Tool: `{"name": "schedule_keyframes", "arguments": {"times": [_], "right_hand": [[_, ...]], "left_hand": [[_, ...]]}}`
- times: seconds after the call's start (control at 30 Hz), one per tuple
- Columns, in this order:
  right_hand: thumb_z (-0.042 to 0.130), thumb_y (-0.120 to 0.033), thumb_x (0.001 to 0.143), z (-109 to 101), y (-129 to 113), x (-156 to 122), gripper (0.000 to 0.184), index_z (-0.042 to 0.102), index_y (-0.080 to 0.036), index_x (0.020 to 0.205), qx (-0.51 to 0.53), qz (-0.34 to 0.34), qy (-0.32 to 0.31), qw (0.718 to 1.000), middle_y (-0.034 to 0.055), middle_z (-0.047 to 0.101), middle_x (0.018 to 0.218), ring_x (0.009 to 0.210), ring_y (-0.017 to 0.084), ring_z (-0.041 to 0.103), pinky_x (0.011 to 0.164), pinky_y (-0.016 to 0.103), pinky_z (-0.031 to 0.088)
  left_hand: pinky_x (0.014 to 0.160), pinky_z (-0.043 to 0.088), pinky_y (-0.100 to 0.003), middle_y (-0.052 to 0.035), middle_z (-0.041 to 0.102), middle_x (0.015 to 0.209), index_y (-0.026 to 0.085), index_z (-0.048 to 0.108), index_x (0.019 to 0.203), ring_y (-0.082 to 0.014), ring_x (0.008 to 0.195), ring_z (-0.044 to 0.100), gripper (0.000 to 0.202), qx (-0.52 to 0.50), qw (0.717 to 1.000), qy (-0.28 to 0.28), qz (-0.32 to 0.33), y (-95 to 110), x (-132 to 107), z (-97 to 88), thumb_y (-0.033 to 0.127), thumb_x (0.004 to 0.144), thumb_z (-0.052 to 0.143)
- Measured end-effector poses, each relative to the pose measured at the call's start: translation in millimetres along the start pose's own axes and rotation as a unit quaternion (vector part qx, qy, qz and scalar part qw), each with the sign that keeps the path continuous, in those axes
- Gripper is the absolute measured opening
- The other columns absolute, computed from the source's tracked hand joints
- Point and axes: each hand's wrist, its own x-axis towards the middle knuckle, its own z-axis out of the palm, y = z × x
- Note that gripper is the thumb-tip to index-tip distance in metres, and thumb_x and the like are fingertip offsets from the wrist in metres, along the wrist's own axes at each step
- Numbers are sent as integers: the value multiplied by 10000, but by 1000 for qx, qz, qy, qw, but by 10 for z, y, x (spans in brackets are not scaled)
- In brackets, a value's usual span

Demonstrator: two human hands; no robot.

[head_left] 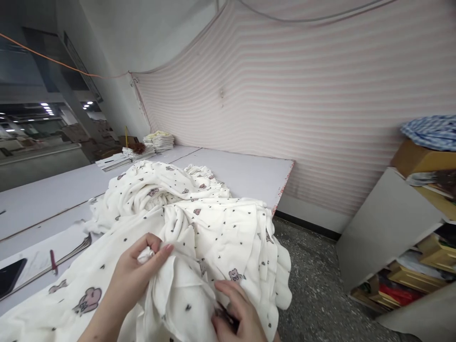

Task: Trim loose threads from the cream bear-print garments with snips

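A large heap of white cloth [221, 228] with printed bears and small dark marks lies over the table's near part, its layered scalloped edges hanging at the right. My left hand [140, 266] pinches a gathered fold of this cloth between thumb and fingers. Lower and to the right, my right hand [238, 311] is closed around a small dark tool [227, 314] that looks like thread snips. Fingers hide most of that tool, and its tip is close to the cloth.
On the pale table [245, 171], stacks of folded cloth [160, 141] stand at the back. Papers [39, 247], a red pen [53, 262] and a phone [11, 278] lie left. Striped fabric [285, 104] covers the wall. A cluttered cabinet [388, 228] stands right.
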Motion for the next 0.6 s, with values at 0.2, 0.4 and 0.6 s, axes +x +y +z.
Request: {"name": "schedule_keyframes", "arguments": {"times": [0.2,0.4,0.6], "right_hand": [[565,-116,770,255,-25,65,151,685,-198,811,42,-22,-19,999,59,675,921,892,209,651,795,279,504],[555,-182,824,-21,-327,215,135,670,-198,892,17,-27,8,999,26,669,793,703,175,624,622,220,492],[589,-241,823,-114,-535,233,75,646,-197,841,6,-91,8,996,13,678,729,672,170,651,603,201,500]], "left_hand": [[683,554,-239,63,493,657,205,379,583,-169,815,622,436,-284,955,80,19,28,75,-334,212,594,815],[613,517,-219,44,586,799,235,587,790,-114,644,584,128,-71,987,-114,88,-182,-23,-397,241,747,707],[697,509,-314,-31,603,967,257,566,1010,-221,804,610,326,261,909,-238,221,-263,-377,275,278,716,707]]}}
